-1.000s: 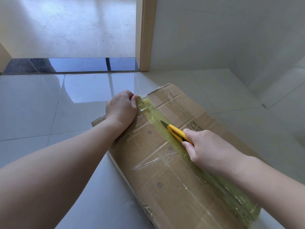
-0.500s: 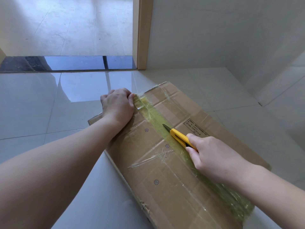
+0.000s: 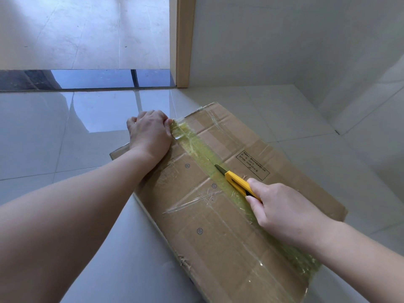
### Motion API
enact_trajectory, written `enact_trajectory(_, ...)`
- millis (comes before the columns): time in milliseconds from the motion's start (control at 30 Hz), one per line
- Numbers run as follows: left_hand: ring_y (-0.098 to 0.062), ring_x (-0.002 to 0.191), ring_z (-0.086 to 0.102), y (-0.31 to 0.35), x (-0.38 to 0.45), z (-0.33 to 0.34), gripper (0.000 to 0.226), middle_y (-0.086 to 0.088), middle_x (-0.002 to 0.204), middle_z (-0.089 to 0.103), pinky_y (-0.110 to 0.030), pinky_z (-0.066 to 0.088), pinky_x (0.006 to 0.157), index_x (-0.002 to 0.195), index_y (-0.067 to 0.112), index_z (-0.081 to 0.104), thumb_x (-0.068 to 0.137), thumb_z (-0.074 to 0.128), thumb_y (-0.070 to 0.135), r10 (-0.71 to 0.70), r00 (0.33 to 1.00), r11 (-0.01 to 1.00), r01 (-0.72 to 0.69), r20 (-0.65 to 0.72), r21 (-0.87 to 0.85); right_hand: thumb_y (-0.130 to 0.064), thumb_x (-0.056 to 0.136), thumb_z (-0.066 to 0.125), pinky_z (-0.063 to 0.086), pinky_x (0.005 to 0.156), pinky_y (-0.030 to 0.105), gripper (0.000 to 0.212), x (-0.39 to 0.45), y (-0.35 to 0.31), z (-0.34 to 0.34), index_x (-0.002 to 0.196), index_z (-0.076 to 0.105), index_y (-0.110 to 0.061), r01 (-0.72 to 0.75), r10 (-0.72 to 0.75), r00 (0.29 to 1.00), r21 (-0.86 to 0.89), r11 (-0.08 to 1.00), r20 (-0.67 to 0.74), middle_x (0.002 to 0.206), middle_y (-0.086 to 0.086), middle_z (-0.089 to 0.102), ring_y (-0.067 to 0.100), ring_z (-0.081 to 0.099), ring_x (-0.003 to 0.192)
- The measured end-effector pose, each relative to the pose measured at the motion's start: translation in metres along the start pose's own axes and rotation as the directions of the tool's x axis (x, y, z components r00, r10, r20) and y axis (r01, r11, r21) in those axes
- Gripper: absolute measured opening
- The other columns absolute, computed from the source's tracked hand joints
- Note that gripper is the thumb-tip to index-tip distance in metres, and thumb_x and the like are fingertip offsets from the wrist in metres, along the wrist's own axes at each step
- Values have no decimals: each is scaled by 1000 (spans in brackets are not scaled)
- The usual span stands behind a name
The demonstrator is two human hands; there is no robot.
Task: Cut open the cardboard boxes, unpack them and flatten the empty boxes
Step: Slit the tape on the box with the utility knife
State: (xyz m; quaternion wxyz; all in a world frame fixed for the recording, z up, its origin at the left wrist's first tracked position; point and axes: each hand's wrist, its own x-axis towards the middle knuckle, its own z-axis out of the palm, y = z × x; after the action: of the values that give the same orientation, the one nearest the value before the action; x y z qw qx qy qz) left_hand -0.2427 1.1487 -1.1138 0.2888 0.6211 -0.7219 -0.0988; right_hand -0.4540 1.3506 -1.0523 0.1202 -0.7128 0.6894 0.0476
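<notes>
Flat brown cardboard box (image 3: pixel 218 226) lies on the glossy pale grey tiled floor (image 3: pixel 65 138), set at a slant, its far corner pointing toward the white wall (image 3: pixel 273 40). Still sealed along the top.

A wide strip of yellowish-green translucent packing tape (image 3: pixel 196 149) runs down the middle seam of the box, from the far edge to the near right corner, where it is crumpled. Thinner clear tape (image 3: pixel 188 204) crosses it, wrinkled and partly lifted.

Left hand (image 3: pixel 149 133) sits at the far edge of the box, fingers curled over that edge, thumb against the start of the green strip. Heel of the hand rests on the cardboard top. It grasps the box edge.

Right hand (image 3: pixel 282 213) is clenched round a yellow plastic utility knife with a black slider (image 3: pixel 239 184). Knife lies low along the tape line; the short dark blade tip touches the green strip about midway along the box. Whether the blade has gone through the tape cannot be told.

A black printed label box (image 3: pixel 253 164) with small text, not legible, sits just right of the blade. Small round printed marks dot the left flap.

Beyond: a light wooden door frame (image 3: pixel 184 40), a dark polished threshold strip (image 3: pixel 87 78), another pale floor past it.
</notes>
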Motion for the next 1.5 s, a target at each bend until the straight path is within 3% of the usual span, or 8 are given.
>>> enact_trajectory(233, -24, 106, 46, -1, 1, 2, 24, -3, 102, 61, -43, 23, 101, 96, 19, 61, 96, 42, 33, 4, 1000, 999, -4, 0, 32, -36, 98, 38, 27, 43, 23, 12, -10, 1, -1, 96, 39, -24, -9, 9, 1000, 0, 1000, 20, 63, -5, 45, 11, 42, 49)
enact_trajectory(467, -27, 111, 46, 6, 0, -3, 24, -7, 114, 57, -42, 24, 103, 107, 15, 60, 96, 44, 31, -7, 999, 996, 4, 35, 85, -37, 98, 38, 27, 43, 24, 12, -24, 8, 3, 98, 39, -25, -29, 29, 999, 3, 1000, 29, 63, -4, 47, 12, 44, 51)
enact_trajectory(533, -29, 117, 42, 16, -6, -9, 25, -9, 123, 50, -39, 23, 104, 115, 14, 57, 92, 49, 20, 103, 995, 989, -104, 13, 104, -37, 98, 38, 28, 44, 25, 13, -26, 8, 4, 99, 39, -24, -29, 28, 999, 10, 1000, 26, 64, -3, 47, 14, 44, 53)
enact_trajectory(633, -31, 105, 52, 42, -20, -18, 40, -9, 110, 60, -39, 35, 93, 103, 12, 65, 70, 49, -5, 594, 792, 803, -595, 139, -38, -36, 98, 37, 32, 50, 31, 13, -28, 9, 5, 102, 40, -23, -17, 17, 1000, 22, 1000, 2, 66, -3, 48, 19, 46, 57)
enact_trajectory(700, -26, 97, 54, 59, -29, -19, 42, -3, 101, 63, -35, 38, 88, 94, 15, 68, 64, 48, -6, 737, 607, 654, -752, 298, -85, -36, 98, 37, 32, 53, 32, 13, -29, 9, 5, 101, 38, -23, -7, 8, 1000, 26, 1000, -7, 66, -3, 48, 21, 47, 59)
enact_trajectory(733, -24, 97, 54, 65, -32, -18, 42, 0, 100, 63, -34, 38, 89, 94, 17, 68, 64, 48, -4, 739, 574, 636, -767, 352, -83, -36, 98, 37, 33, 53, 32, 13, -30, 10, 5, 100, 37, -23, -4, 4, 1000, 25, 1000, -10, 66, -3, 47, 22, 47, 60)
enact_trajectory(967, -20, 96, 50, 68, -38, -9, 34, 3, 94, 59, -29, 39, 72, 90, 17, 66, 66, 49, -2, 681, 552, 682, -718, 481, -140, -35, 99, 36, 36, 54, 33, 18, -31, 9, 5, 107, 41, -21, 0, 0, 1000, 5, 1000, -16, 68, -1, 49, 22, 48, 61)
enact_trajectory(1500, -19, 94, 47, 62, -47, 2, 24, 5, 89, 56, -27, 33, 70, 77, 22, 50, 67, 47, 0, 689, 559, 680, -718, 461, -146, -34, 97, 39, 31, 51, 33, 16, -46, 14, 1, 93, 41, -19, -40, 42, 998, -43, 998, 52, 64, -2, 43, 20, 44, 56)
